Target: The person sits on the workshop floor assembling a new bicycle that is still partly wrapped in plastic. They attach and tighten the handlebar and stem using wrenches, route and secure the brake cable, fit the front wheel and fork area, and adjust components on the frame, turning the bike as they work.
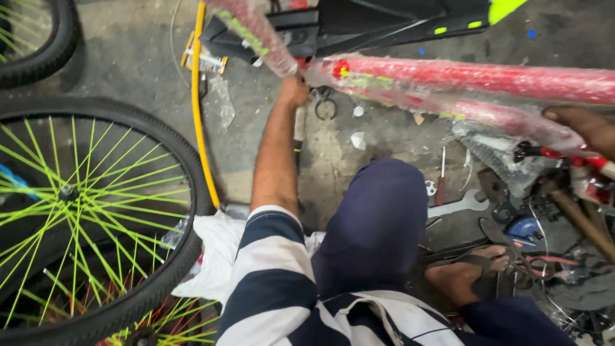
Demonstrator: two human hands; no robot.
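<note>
A red bicycle frame [487,78] wrapped in clear plastic film runs across the top of the view. My left hand [293,91] reaches forward under the frame's junction, fingers closed on the frame or on a tool there; the plastic hides which. My right hand [586,126] rests on the lower wrapped tube at the right edge, fingers curled over it. My knee in dark blue trousers [378,224] sits below the frame, and my sandalled foot [471,272] is on the floor to the right.
A bicycle wheel [83,211] with a black tyre and neon-yellow spokes lies at the left, another tyre [38,45] in the top corner. A yellow rim strip [200,115] stands beside it. A spanner [458,206], a screwdriver [441,182], a hammer handle [580,221] and scraps litter the concrete floor.
</note>
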